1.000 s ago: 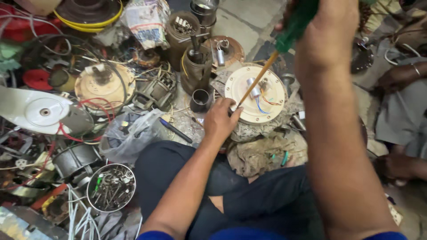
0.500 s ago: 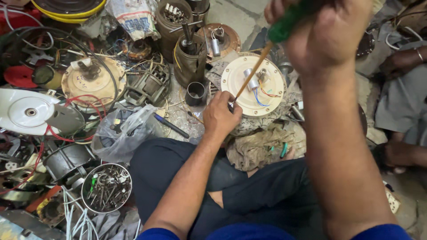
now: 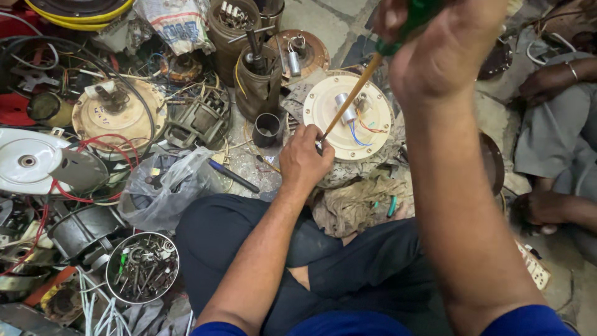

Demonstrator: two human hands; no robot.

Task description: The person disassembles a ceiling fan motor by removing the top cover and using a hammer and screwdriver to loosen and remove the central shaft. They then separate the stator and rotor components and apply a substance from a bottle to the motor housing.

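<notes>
My right hand (image 3: 444,56) grips the green handle of a long screwdriver (image 3: 354,93), whose shaft slants down to the left edge of a round cream fan motor housing (image 3: 367,134). My left hand (image 3: 305,162) rests closed at that edge, pinching the screwdriver's tip against the housing. The housing lies on a dirty cloth (image 3: 354,199) in front of my crossed legs, with a small silver capacitor and coloured wires on top.
Left of me lie a second cream motor housing (image 3: 124,118), a white fan part (image 3: 31,162), a clear plastic bag (image 3: 168,190), a blue pen (image 3: 233,176) and a round tin of screws (image 3: 142,267). Another person's hands (image 3: 547,81) are at the right.
My head has dipped closer, so everything looks larger. My right hand has shifted slightly right and up with the screwdriver; my left hand stays at the housing's edge.
</notes>
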